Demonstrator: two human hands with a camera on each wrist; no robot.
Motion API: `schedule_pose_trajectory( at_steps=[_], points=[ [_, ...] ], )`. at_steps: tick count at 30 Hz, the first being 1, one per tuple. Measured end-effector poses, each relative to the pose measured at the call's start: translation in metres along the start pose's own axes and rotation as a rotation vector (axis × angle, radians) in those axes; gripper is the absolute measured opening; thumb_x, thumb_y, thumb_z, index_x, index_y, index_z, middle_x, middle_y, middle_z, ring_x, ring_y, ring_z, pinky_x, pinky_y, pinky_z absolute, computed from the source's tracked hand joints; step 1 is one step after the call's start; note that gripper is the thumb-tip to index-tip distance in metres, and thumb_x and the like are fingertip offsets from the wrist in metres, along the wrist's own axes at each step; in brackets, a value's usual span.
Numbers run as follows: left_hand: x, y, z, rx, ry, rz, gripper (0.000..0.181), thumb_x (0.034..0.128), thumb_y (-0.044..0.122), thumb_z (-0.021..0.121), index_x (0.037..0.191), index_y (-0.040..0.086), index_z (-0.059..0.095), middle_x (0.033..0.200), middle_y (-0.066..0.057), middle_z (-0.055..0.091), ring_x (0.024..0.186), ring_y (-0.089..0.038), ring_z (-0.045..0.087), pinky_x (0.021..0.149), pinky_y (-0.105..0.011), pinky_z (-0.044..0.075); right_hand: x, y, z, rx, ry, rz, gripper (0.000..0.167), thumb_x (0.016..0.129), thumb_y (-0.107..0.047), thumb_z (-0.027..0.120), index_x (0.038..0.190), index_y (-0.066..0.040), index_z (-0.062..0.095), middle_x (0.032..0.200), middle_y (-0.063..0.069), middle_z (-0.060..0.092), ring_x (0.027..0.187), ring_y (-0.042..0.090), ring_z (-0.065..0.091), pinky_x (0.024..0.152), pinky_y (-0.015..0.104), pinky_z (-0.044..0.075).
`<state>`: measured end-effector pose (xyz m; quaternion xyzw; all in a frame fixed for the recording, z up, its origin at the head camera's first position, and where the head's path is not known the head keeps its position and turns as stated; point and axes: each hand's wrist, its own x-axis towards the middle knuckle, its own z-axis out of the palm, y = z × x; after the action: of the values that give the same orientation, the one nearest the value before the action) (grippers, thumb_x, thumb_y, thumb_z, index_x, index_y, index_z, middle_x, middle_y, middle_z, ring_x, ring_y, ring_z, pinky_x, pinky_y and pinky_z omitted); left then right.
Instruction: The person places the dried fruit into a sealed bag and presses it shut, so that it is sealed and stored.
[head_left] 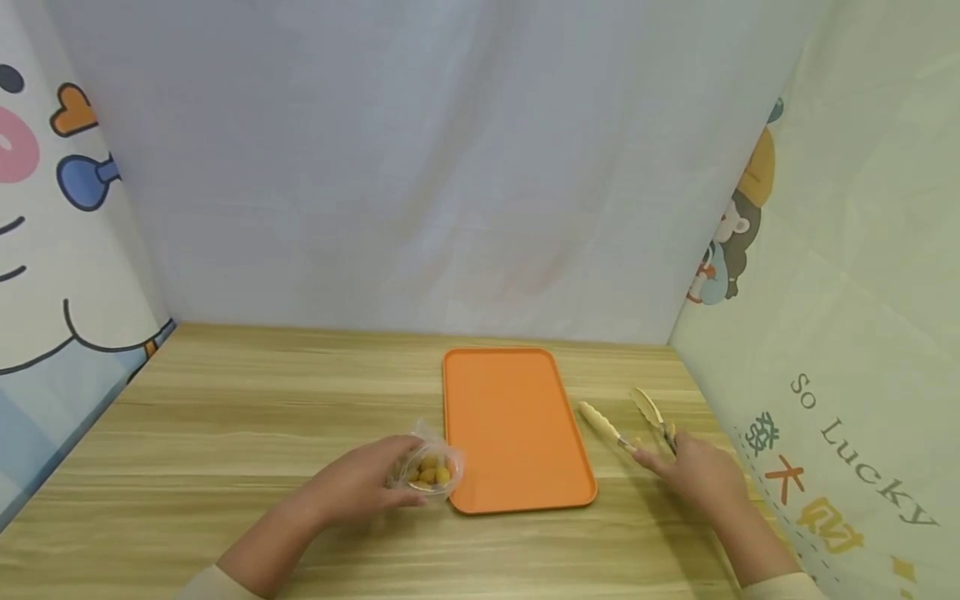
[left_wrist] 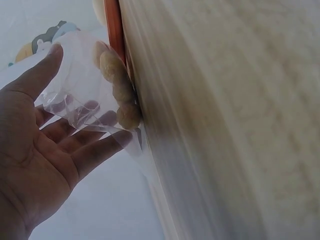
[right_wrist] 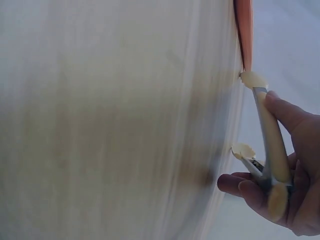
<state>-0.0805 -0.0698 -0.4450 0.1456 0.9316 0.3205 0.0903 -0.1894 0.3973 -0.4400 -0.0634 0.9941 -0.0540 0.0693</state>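
Note:
A clear, crinkled plastic bag (head_left: 437, 450) stands at the near left corner of the orange tray (head_left: 517, 429). Several yellow-brown balls (left_wrist: 114, 67) lie at its bottom. My left hand (head_left: 360, 483) holds the bag from the left, its thumb on one side and fingers spread along the other (left_wrist: 50, 145). To the right of the tray, my right hand (head_left: 705, 475) grips a pair of tongs (head_left: 606, 425) with cream, scalloped tips and metal arms. The tongs' arms are spread apart, tips pointing away from me. In the right wrist view, the thumb lies along one arm (right_wrist: 272, 135).
The wood-grain table (head_left: 225, 400) runs back to a pale curtain (head_left: 375, 167). Printed cloths hang at both sides, the right cloth (head_left: 847, 333) close to my right hand. The tray has a low raised rim.

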Motion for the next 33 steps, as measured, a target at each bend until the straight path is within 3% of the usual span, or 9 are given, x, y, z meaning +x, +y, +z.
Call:
schedule_pose_trajectory(
  at_steps=[4, 8, 15, 23, 30, 33],
  points=[
    [0.001, -0.002, -0.002, -0.001, 0.014, 0.001, 0.077, 0.0809, 0.055, 0.073, 0.14, 0.011, 0.051, 0.138, -0.009, 0.057, 0.128, -0.029, 0.053, 0.106, -0.05, 0.041, 0.001, -0.003, 0.003, -0.009, -0.009, 0.005, 0.094, 0.082, -0.08, 0.049, 0.105, 0.011, 0.061, 0.085, 0.022, 0.067, 0.069, 0.034, 0.062, 0.058, 0.048, 0.048],
    [0.002, -0.003, -0.005, -0.019, 0.041, 0.01, 0.077, 0.0832, 0.056, 0.07, 0.141, 0.008, 0.05, 0.139, -0.012, 0.056, 0.129, -0.033, 0.052, 0.107, -0.052, 0.04, 0.0, -0.005, 0.006, -0.001, -0.031, 0.012, 0.094, 0.083, -0.078, 0.051, 0.107, 0.012, 0.059, 0.083, 0.021, 0.065, 0.066, 0.029, 0.059, 0.057, 0.045, 0.047],
    [0.003, -0.009, -0.017, -0.097, 0.054, 0.001, 0.074, 0.0861, 0.057, 0.066, 0.141, 0.011, 0.05, 0.131, -0.007, 0.061, 0.119, -0.026, 0.058, 0.1, -0.051, 0.046, -0.001, -0.007, 0.01, -0.001, -0.052, 0.017, 0.1, 0.084, -0.076, 0.052, 0.117, 0.018, 0.053, 0.096, 0.032, 0.064, 0.081, 0.043, 0.064, 0.07, 0.055, 0.052],
    [0.002, -0.017, -0.03, -0.236, 0.043, -0.009, 0.057, 0.0899, 0.057, 0.062, 0.137, 0.028, 0.051, 0.126, -0.001, 0.062, 0.116, -0.02, 0.058, 0.09, -0.044, 0.051, 0.0, -0.012, 0.011, -0.015, -0.065, 0.002, 0.096, 0.086, -0.071, 0.054, 0.117, 0.019, 0.053, 0.103, 0.035, 0.063, 0.087, 0.049, 0.063, 0.074, 0.057, 0.052],
    [0.0, -0.01, -0.044, -0.382, 0.034, 0.073, 0.044, 0.0946, 0.045, 0.062, 0.135, 0.032, 0.052, 0.132, 0.002, 0.06, 0.124, -0.023, 0.056, 0.09, -0.044, 0.051, 0.006, -0.008, -0.002, -0.059, -0.064, -0.03, 0.084, 0.085, -0.075, 0.05, 0.089, 0.008, 0.06, 0.072, 0.015, 0.061, 0.061, 0.029, 0.058, 0.056, 0.045, 0.049],
    [0.001, -0.003, -0.05, -0.421, 0.019, 0.092, 0.041, 0.096, 0.043, 0.061, 0.135, 0.033, 0.052, 0.132, 0.005, 0.059, 0.124, -0.022, 0.055, 0.09, -0.041, 0.05, 0.008, -0.005, -0.014, -0.053, -0.035, -0.026, 0.093, 0.086, -0.079, 0.043, 0.098, 0.012, 0.058, 0.074, 0.018, 0.06, 0.059, 0.028, 0.056, 0.051, 0.042, 0.045]
  ],
)
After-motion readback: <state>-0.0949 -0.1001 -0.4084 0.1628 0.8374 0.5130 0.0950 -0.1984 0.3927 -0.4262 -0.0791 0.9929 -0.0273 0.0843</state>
